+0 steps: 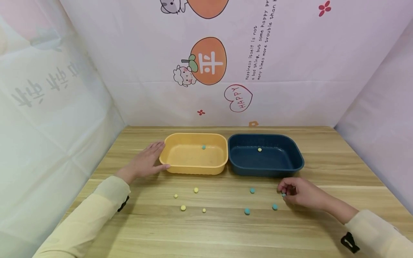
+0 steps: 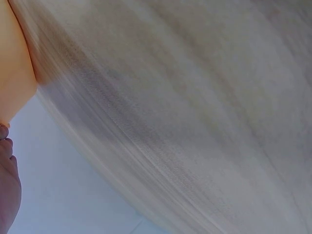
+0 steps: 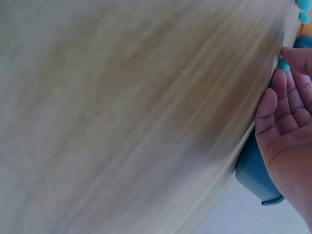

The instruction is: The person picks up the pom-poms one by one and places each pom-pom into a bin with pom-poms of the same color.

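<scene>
teal ball (image 1: 284,195), pinched by my right hand (image 1: 303,193) on the near side of the blue tray (image 1: 264,172), seems mid-pickup, likely needing a steady lift next, as my left hand (image 1: 143,163), fingers extended, touches the yellow tray (image 1: 195,170) at left.

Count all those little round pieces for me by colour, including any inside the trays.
Yellow pieces: 5 (4 on the table, 1 in the blue tray)
Teal pieces: 5 (3 on the table, 1 at the right hand, 1 in the yellow tray)
Total: 10
</scene>
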Tool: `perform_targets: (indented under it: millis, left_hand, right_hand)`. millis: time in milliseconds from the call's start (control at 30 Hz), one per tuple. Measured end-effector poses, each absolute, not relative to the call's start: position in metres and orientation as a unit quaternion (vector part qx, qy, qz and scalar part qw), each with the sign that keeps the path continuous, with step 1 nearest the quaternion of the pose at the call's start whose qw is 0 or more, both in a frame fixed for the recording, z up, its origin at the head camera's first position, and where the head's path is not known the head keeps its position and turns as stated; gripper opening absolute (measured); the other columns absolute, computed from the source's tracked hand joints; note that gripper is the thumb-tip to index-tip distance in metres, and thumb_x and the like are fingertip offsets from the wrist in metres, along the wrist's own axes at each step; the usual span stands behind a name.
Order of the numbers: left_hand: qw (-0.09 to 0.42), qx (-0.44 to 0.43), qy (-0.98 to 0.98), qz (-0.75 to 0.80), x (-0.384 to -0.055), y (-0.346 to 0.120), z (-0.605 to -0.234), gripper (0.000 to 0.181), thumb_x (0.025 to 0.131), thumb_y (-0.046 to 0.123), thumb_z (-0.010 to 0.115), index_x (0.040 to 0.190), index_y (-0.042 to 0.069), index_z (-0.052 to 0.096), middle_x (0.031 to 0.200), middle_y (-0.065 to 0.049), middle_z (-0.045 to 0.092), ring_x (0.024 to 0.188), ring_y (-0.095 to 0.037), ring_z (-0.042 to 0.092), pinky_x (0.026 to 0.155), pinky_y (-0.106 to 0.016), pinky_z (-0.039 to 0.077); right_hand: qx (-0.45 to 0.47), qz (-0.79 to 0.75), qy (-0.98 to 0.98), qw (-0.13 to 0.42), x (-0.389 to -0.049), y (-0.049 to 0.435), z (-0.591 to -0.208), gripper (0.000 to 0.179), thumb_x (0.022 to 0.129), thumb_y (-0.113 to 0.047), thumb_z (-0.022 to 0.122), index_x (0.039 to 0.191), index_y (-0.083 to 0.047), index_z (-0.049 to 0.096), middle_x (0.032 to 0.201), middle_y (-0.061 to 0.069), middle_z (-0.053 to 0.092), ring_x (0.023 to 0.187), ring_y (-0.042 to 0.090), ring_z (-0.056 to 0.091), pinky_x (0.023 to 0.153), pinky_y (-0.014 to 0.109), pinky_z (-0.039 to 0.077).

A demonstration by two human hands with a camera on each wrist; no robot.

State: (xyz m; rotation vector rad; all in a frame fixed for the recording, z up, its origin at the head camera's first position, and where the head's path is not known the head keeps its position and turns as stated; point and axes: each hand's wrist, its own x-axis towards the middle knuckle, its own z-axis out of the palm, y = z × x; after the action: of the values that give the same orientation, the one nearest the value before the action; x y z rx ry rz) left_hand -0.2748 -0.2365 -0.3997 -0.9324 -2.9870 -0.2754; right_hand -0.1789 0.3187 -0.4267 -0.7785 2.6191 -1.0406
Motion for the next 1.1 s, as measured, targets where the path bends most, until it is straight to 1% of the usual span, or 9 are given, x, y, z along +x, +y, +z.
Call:
perform_targets:
  millis: [300,433,567,933,1100]
  left_hand:
    - [0.002,-0.299,-0.951,-0.083,-0.275,-0.237,-0.4,0.095,0.094,0.062,0.049,0.151,-0.007,0.02,0.157,-0.023,0.018,0.146,-0.035,0.012,0.118,-0.045,0.009]
    - [0.002,-0.299,-0.951,-0.084,-0.275,-0.237,-0.4,0.095,0.094,0.061,0.05,0.151,-0.007,0.019,0.158,-0.022,0.017,0.146,-0.034,0.012,0.118,-0.045,0.009]
    - [0.001,-0.299,-0.951,-0.085,-0.275,-0.237,-0.399,0.095,0.093,0.061,0.051,0.151,-0.008,0.019,0.158,-0.023,0.017,0.146,-0.035,0.012,0.118,-0.046,0.009]
    - [0.006,-0.298,-0.951,-0.086,-0.276,-0.237,-0.4,0.094,0.093,0.06,0.051,0.151,-0.007,0.019,0.157,-0.023,0.018,0.146,-0.034,0.013,0.118,-0.045,0.01]
    - [0.006,-0.299,-0.951,-0.082,-0.275,-0.237,-0.4,0.095,0.093,0.061,0.05,0.151,-0.008,0.019,0.157,-0.023,0.018,0.145,-0.035,0.013,0.118,-0.046,0.01]
  right_hand:
    - [-0.265,-0.36,0.888,0.108,-0.178,0.319,-0.423,0.019,0.082,-0.004,0.075,0.097,-0.01,0.064,0.08,-0.002,0.057,0.072,0.01,0.053,0.059,0.024,0.049]
    - [-0.273,-0.352,0.891,0.09,-0.178,0.32,-0.421,0.02,0.082,-0.005,0.075,0.097,-0.012,0.065,0.082,-0.004,0.059,0.073,0.009,0.054,0.059,0.024,0.049]
    - [-0.282,-0.34,0.894,0.07,-0.178,0.321,-0.418,0.021,0.082,-0.001,0.074,0.097,-0.014,0.066,0.085,-0.006,0.06,0.074,0.008,0.054,0.06,0.024,0.049]
    - [-0.315,-0.365,0.875,0.041,-0.175,0.315,-0.401,0.022,0.082,0.003,0.073,0.097,-0.01,0.064,0.083,-0.001,0.061,0.074,0.01,0.055,0.059,0.024,0.049]
    - [-0.333,-0.366,0.869,0.026,-0.176,0.308,-0.388,0.023,0.083,0.005,0.072,0.098,-0.01,0.063,0.083,-0.002,0.061,0.072,0.011,0.054,0.058,0.024,0.049]
